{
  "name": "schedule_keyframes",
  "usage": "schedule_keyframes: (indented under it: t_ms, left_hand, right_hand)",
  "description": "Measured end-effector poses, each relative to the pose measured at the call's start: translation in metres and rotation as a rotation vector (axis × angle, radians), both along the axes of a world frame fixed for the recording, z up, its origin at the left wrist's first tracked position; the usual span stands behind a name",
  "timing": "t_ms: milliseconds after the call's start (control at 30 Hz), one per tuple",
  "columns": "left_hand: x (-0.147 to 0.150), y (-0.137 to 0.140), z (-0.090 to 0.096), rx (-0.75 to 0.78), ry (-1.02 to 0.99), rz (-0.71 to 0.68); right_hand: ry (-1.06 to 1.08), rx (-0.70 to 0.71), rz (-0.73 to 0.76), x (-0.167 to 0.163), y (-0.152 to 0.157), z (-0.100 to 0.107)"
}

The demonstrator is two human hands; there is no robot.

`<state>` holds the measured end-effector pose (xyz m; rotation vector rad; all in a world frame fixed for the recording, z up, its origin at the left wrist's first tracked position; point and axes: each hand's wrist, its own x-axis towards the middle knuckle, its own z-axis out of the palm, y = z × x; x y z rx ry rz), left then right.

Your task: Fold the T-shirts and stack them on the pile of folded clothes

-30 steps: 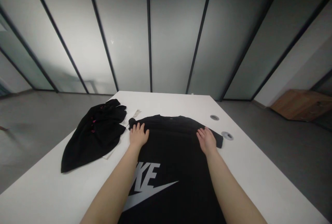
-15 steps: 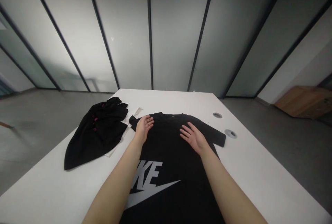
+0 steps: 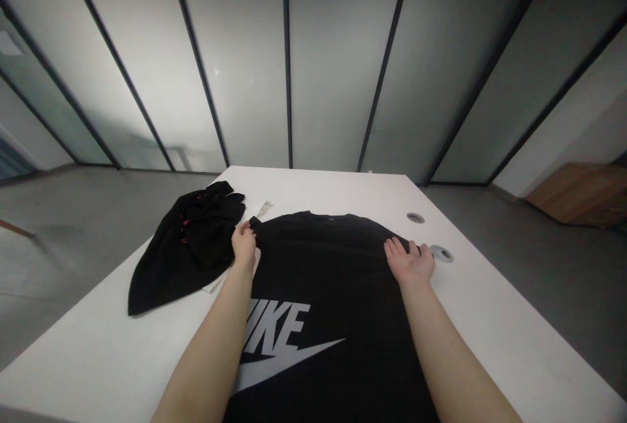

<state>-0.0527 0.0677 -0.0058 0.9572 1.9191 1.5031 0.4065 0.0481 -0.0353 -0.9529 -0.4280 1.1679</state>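
Observation:
A black T-shirt point(image 3: 323, 266) with a large grey-white logo lies spread face up, its collar toward the far side of the table. At its left sleeve is my left hand point(image 3: 243, 247), fingers curled in on the sleeve's edge. My right hand point(image 3: 410, 265) rests over the right sleeve, palm turned up and fingers apart, holding nothing. Part of that sleeve is hidden beneath it. The lower end of the shirt runs out of view between my forearms.
On the left of the white table point(image 3: 490, 344) lies a bunched black garment point(image 3: 181, 253) with small pink details, with some whitish material point(image 3: 263, 209) beside it. Two round cable grommets point(image 3: 415, 218) are set in the right side. Frosted glass panels point(image 3: 337, 70) stand beyond.
My hands have moved apart, from above the chest of the T-shirt out to its two sleeves. The left fingers have curled in. The shirt lies much as before.

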Motion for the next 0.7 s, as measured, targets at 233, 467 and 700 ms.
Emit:
schedule_keyframes:
  t_ms: [233,467,700]
  left_hand:
    - [0.014,-0.012,-0.002,-0.133,0.232,-0.009]
    - [0.01,-0.008,0.004,-0.061,0.135,-0.073]
    - [0.015,0.007,0.007,0.092,-0.371,-0.05]
  right_hand:
    - [0.102,-0.019,-0.136,-0.005,0.0,0.002]
    - [0.01,-0.003,-0.126,-0.012,0.001,0.002]
    - [-0.03,-0.001,-0.07,-0.018,0.003,0.003]
